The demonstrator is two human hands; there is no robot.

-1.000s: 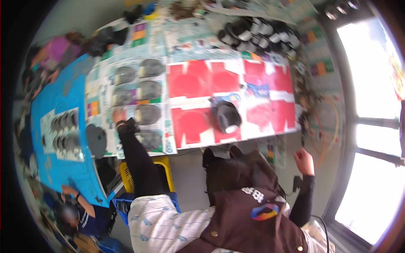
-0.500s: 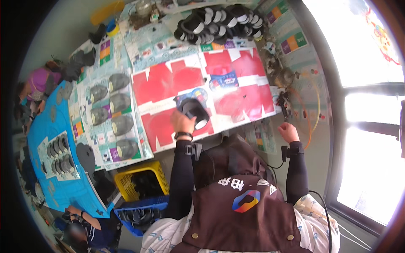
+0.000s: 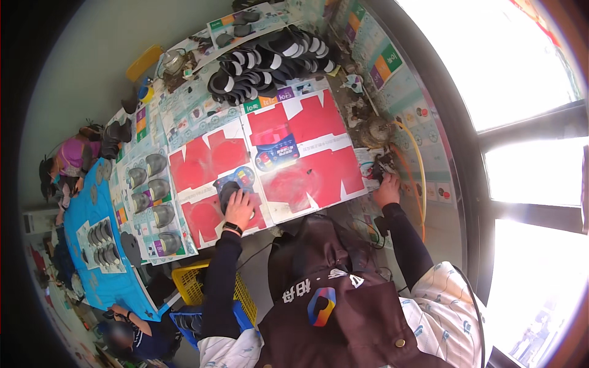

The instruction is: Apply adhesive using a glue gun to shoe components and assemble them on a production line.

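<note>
My left hand (image 3: 240,210) is closed over a black shoe upper (image 3: 228,191), which it holds against the near part of the red-and-white sheet (image 3: 199,214). The palm and fingers hide much of the upper. At the right end of the table, my right hand (image 3: 386,189) has its fingers closed at a small dark tool (image 3: 383,164), beside the orange and yellow hoses. What kind of tool it is does not show clearly. Several grey shoe uppers (image 3: 163,214) lie in rows to the left of the red-and-white sheets.
Black uppers with white linings are heaped (image 3: 270,61) at the back. A yellow hose (image 3: 421,159) and an orange hose (image 3: 410,178) hang by the wall at right. Below the table's left side stands a yellow basket (image 3: 190,282). Other people sit around a blue table (image 3: 92,202).
My right hand has gone from hanging loosely closed near the table's edge to the dark tool. The upper in my left hand is turned, with its white lining now mostly hidden. My view has swung right.
</note>
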